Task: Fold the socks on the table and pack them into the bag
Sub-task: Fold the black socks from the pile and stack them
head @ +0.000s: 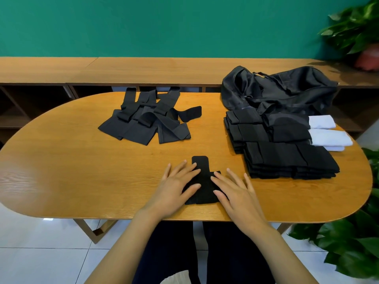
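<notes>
Black sock [200,166] on table [82,160] near front edge | long axis runs near-to-far, narrow end pointing away | left hand [176,186] and right hand [235,191] flat, fingers straight, pressing its two sides

Bare table [71,160] left; folded stacks [287,158] block right.

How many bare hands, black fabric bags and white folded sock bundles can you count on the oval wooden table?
Bare hands: 2 (left hand, right hand)
Black fabric bag: 1
White folded sock bundles: 3
Total: 6
</notes>
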